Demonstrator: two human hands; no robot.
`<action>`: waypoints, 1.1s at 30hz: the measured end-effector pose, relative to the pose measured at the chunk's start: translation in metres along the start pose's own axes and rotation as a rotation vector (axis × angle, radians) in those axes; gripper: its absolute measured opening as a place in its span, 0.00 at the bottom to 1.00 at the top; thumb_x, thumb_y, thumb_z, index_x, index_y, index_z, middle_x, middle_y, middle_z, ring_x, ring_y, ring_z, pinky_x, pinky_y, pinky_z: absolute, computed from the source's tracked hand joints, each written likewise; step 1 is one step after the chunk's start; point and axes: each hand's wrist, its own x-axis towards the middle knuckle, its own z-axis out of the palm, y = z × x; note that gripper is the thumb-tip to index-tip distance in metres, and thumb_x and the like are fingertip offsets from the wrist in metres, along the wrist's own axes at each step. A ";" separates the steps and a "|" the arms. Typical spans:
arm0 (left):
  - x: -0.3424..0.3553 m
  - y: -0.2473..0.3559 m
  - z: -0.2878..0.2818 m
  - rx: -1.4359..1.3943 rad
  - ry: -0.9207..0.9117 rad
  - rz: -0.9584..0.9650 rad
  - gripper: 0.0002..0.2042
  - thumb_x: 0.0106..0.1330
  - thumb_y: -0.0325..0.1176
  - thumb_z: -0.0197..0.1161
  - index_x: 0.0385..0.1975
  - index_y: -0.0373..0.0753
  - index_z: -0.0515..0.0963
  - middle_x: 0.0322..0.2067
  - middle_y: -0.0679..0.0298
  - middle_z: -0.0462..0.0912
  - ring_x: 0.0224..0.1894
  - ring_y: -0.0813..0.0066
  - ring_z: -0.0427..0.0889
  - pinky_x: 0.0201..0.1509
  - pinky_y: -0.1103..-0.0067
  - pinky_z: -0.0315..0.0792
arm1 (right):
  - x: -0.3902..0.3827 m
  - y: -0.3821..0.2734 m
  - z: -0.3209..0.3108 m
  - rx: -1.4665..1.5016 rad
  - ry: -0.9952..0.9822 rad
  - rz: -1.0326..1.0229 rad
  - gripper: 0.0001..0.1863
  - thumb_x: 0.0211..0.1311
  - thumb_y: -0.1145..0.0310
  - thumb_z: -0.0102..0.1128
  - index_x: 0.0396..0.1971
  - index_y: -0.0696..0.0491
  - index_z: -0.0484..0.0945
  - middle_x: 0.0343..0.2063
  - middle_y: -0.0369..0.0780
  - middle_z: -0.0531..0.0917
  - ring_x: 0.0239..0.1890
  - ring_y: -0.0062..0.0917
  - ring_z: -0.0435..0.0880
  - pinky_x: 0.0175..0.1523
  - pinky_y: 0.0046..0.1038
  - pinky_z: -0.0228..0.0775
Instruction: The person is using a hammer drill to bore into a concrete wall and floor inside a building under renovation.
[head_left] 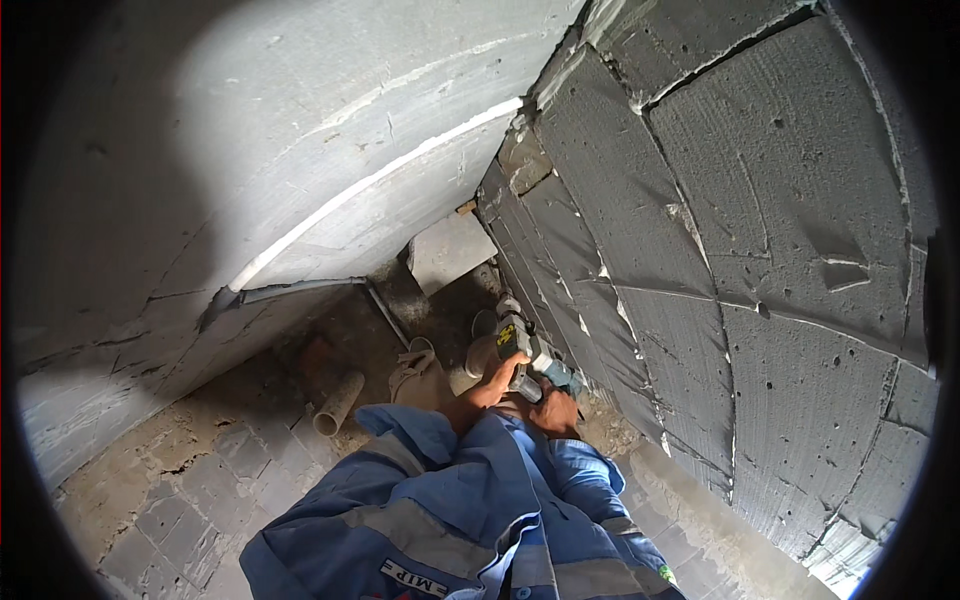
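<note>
Low in the corner, close beside the block wall on my right, I hold a power drill (541,357) with a grey body, a yellow label and a teal rear part. Its front end points away from me, toward the far end of the corner; whether its tip touches the wall cannot be made out. My left hand (503,378) is wrapped round the near left side of the tool. Nearer its teal rear part, my right hand (556,410) is closed on it, with some fingers hidden.
Rough grey block wall (700,230) rises on the right. A white pipe (375,190) runs along the smoother left wall (300,110). On the floor lie a beige pipe piece (338,405), a pale container (420,378) and a white slab (450,250). A thin pipe (385,312) lies beyond.
</note>
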 end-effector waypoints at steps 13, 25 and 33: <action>0.105 -0.031 -0.125 0.146 -0.274 0.133 0.31 0.56 0.23 0.64 0.60 0.47 0.62 0.52 0.63 0.67 0.51 0.69 0.72 0.51 0.72 0.72 | 0.049 -0.060 -0.010 0.015 0.027 -0.139 0.37 0.45 0.60 0.61 0.61 0.32 0.66 0.38 0.50 0.83 0.42 0.46 0.82 0.47 0.45 0.74; 0.139 0.009 -0.106 0.582 -0.185 0.801 0.26 0.54 0.24 0.64 0.54 0.44 0.68 0.49 0.58 0.74 0.54 0.61 0.73 0.56 0.71 0.68 | 0.097 -0.065 -0.025 0.061 0.132 -0.118 0.32 0.51 0.51 0.61 0.60 0.34 0.68 0.36 0.47 0.84 0.38 0.41 0.84 0.41 0.40 0.76; 0.147 0.033 -0.066 0.195 -0.219 0.077 0.25 0.60 0.25 0.58 0.58 0.46 0.64 0.54 0.62 0.67 0.55 0.73 0.68 0.55 0.78 0.68 | 0.121 -0.023 -0.017 0.140 0.148 -0.169 0.33 0.48 0.60 0.60 0.59 0.31 0.69 0.43 0.49 0.82 0.46 0.46 0.81 0.48 0.42 0.73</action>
